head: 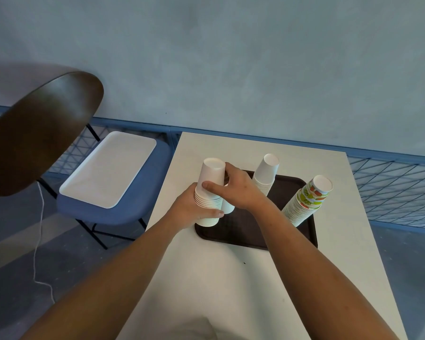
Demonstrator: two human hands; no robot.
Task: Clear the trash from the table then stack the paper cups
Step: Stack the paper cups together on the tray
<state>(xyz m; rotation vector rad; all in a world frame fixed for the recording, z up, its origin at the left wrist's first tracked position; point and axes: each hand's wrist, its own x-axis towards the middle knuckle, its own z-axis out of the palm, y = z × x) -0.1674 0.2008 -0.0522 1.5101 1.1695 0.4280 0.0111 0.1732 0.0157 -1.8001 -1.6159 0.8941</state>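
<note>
A stack of upside-down white paper cups [210,182] stands at the left end of a dark brown tray [250,229]. My left hand [192,209] wraps the lower rims of that stack. My right hand [233,187] grips the top cup, thumb across its front. A single white cup [228,207] peeks out behind the stack under my right hand. On the tray's far side is a second white stack [266,173]. A tall stack of green and orange patterned cups [307,200] leans at the tray's right end.
The tray lies on a white table [231,278]. Left of the table is a blue chair [123,207] carrying a white tray [108,168]. A dark round tabletop [35,133] juts in at the left. Blue mesh fencing [390,192] runs behind.
</note>
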